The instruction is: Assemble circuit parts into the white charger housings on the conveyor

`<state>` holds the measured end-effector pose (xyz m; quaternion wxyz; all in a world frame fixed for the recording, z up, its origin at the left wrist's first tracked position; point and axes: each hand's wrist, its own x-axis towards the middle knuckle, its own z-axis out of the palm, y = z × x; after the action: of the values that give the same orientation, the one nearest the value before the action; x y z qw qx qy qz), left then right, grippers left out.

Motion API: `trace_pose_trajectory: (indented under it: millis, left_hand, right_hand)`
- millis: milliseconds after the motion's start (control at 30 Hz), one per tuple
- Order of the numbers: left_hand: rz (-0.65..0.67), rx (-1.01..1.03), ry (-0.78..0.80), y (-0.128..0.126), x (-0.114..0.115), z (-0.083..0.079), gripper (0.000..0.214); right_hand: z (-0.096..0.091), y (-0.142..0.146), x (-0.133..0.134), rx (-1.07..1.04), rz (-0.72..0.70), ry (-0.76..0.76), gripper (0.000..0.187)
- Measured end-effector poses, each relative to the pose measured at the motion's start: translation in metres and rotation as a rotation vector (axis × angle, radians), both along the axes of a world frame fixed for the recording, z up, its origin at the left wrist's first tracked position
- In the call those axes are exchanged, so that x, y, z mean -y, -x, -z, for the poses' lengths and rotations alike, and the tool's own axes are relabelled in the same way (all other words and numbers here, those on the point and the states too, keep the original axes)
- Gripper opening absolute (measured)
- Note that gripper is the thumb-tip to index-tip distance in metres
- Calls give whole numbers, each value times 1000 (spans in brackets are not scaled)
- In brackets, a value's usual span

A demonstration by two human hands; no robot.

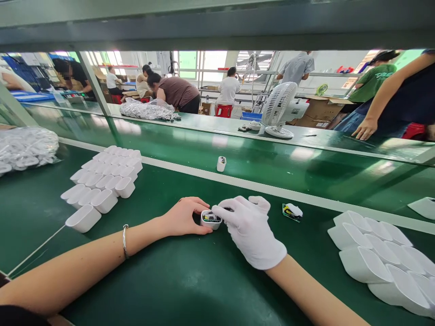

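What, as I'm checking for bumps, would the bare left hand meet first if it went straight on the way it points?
The left hand would first meet the small white casing in its grasp; beyond that, probably the gloved right hand, though depth is unclear here.

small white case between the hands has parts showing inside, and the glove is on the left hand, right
Not quite: the head view shows the glove on the right hand; the small white case does have parts showing inside.
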<state>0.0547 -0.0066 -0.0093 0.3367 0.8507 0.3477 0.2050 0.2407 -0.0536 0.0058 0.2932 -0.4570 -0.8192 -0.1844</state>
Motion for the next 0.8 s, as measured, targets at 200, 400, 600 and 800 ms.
trace_pose_trajectory:
  millis: [200, 400, 600, 800]
  left_hand:
    - [-5, -2, -4, 1, 0, 2, 15]
    - [-2, 8, -4, 1, 0, 1, 13]
    - [-2, 10, -1, 0, 1, 0, 13]
    - [-3, 22, -1, 0, 1, 1, 13]
  right_hand:
    - [-5, -13, 1, 109, 32, -86, 39]
    - [-14, -14, 5, 200, 27, -137, 38]
    - [-5, -9, 6, 39, 13, -32, 34]
    - [-3, -5, 10, -238, 33, 92, 22]
